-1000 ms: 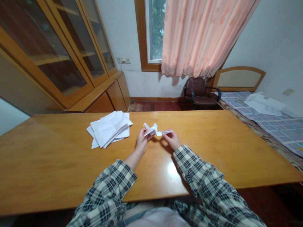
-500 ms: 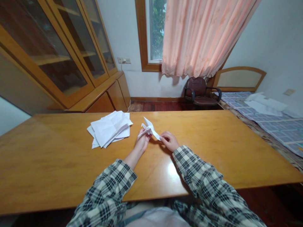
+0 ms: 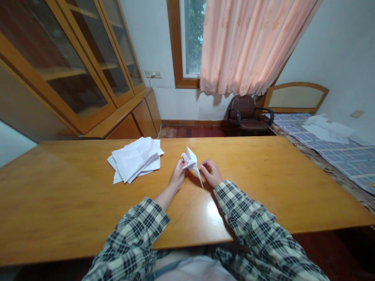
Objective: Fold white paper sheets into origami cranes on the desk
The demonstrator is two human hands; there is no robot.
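Note:
A white folded paper crane (image 3: 191, 160) is held just above the wooden table (image 3: 252, 175), with its wings spread and its long pointed tail angled down toward me. My left hand (image 3: 178, 175) pinches it at the left side, by the near wing and body. Close to the right of the tail is my right hand (image 3: 212, 173), its fingers loosely curled, thumb and forefinger slightly apart. Nothing shows between those fingers, and they appear to be off the paper.
Left of my hands lies an untidy stack of creased white paper sheets (image 3: 136, 160). Beyond the table stand a glass-door cabinet (image 3: 84, 62), a dark red armchair (image 3: 249, 115) and, at the right, a bed (image 3: 331, 148) with papers on it.
My right hand has let go of the crane's tail. My left hand has turned the crane and shifted it slightly right, so the tail points more steeply toward me.

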